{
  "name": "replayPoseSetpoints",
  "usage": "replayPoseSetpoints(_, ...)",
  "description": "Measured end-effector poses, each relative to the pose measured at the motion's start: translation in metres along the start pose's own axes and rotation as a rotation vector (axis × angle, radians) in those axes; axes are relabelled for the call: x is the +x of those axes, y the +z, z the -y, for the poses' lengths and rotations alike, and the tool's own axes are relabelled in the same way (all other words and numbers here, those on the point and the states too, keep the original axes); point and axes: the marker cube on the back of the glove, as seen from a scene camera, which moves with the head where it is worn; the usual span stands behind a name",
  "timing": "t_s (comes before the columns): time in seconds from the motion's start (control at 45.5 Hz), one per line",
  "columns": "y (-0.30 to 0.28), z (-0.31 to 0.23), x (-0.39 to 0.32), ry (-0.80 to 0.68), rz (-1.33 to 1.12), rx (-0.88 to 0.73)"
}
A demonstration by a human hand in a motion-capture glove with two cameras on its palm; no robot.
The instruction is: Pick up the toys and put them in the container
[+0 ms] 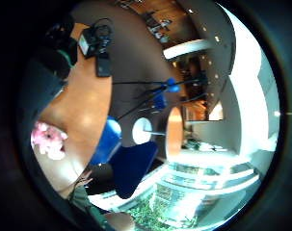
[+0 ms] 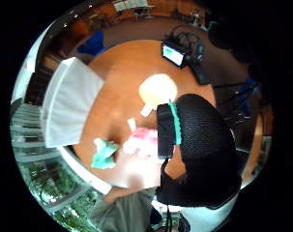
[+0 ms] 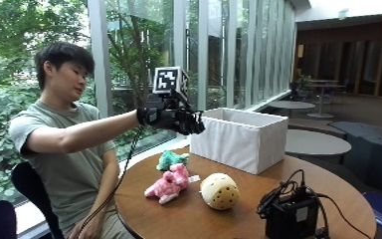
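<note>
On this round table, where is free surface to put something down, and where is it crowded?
Bare wood lies along the near edge of the table, between the yellow spotted toy and the black device, and behind that device beside the white container. It is crowded where the pink toy, green toy and yellow toy cluster.

**Operator Appearance**

The person point(image 3: 62, 144) wears a short-sleeved, olive-green T-shirt. The right hand point(image 3: 174, 120) is covered by a black glove of mesh-textured fabric, fitted with a narrow green strip along one edge; the forearm is bare.
</note>
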Motion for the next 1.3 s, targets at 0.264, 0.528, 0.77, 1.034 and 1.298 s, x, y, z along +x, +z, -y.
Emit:
replayPoseSetpoints(0.264, -0.001, -0.005, 0.01, -0.025, 0.059, 0.002)
replayPoseSetpoints(0.528, -0.012, -0.007, 0.017, -0.025, 0.154, 0.039)
replayPoseSetpoints(0.77, -0.015, 0.008, 0.014, -0.012, 0.348, 0.049)
replayPoseSetpoints(1.034, 0.014, 0.046, -0.015, -0.019, 0.532, -0.105)
replayPoseSetpoints(1.298, 0.102, 0.096, -0.053, 0.065, 0.559, -0.283)
